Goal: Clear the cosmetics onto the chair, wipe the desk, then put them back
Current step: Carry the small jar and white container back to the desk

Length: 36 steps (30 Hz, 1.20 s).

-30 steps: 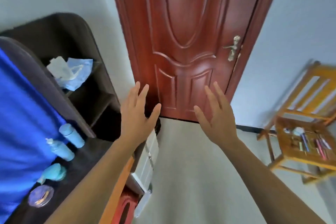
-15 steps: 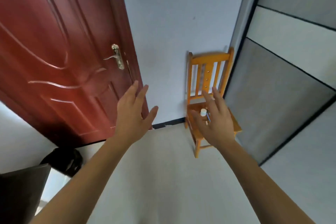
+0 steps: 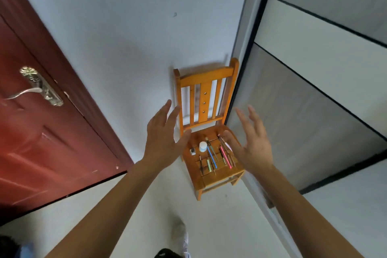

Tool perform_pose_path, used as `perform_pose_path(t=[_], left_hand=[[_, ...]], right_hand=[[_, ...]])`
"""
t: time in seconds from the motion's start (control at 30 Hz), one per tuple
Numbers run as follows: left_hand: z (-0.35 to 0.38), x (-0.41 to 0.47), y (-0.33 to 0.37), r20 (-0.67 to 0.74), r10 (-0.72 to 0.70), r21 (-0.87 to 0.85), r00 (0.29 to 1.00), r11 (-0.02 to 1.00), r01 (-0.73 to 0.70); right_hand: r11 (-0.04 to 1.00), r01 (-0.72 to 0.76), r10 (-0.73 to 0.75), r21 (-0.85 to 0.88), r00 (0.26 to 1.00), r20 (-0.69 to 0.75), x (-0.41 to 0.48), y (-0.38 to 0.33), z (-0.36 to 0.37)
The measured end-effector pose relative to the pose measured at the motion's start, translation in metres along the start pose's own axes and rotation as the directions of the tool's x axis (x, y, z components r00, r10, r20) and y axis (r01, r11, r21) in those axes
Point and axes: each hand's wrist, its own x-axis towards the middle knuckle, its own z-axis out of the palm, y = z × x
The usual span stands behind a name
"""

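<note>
A small orange wooden chair (image 3: 206, 178) stands against the white wall. On its seat lie a small white jar (image 3: 202, 146), a tiny dark-and-white item (image 3: 192, 151) and several thin cosmetic pencils and brushes (image 3: 217, 158), blue, green and pink among them. My left hand (image 3: 163, 138) is raised in front of the chair's left side, fingers straight and spread, holding nothing. My right hand (image 3: 250, 142) hovers at the chair's right side, fingers spread, empty. Neither hand touches the chair. The desk is out of view.
A red-brown door (image 3: 41, 132) with a metal lever handle (image 3: 35, 88) fills the left. Grey wall panels (image 3: 314, 100) with dark trim run close along the chair's right. Pale floor lies between me and the chair; my foot (image 3: 180, 234) shows below.
The view has swung right from the desk and door to the chair, which is now nearer and centred. Both hands stay raised, open and empty.
</note>
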Motion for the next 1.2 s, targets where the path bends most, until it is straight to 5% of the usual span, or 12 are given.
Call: perform_pose_path(t=[0.27,0.47,0.6,0.8,0.97,1.2], left_hand=[[0.095,0.123,-0.017,0.113,0.013,0.059,0.993,0.998,-0.02],[0.172,0.15,-0.036,0.165,-0.178,0.093,0.97,0.982,0.165],[0.233,0.146,-0.058,0.172,-0.395,0.076,0.902,0.919,0.388],[0.328,0.117,-0.1,0.121,-0.702,-0.089,0.702,0.697,0.712],[0.41,0.08,-0.161,0.156,-0.777,-0.062,0.61,0.608,0.791],[0.497,0.036,-0.228,0.177,-0.759,-0.021,0.626,0.633,0.774]], right_hand=[[0.987,-0.152,0.156,-0.049,0.984,0.088,0.111,0.069,0.036],[0.995,-0.098,0.1,-0.022,0.966,0.24,0.168,0.141,0.093],[0.999,-0.028,0.019,0.016,0.914,0.405,0.193,0.19,0.153],[0.999,-0.034,0.011,0.025,0.775,0.632,0.187,0.257,0.254],[0.998,-0.058,0.03,0.012,0.679,0.734,0.155,0.295,0.346],[0.995,-0.099,0.047,0.025,0.658,0.752,0.108,0.331,0.451]])
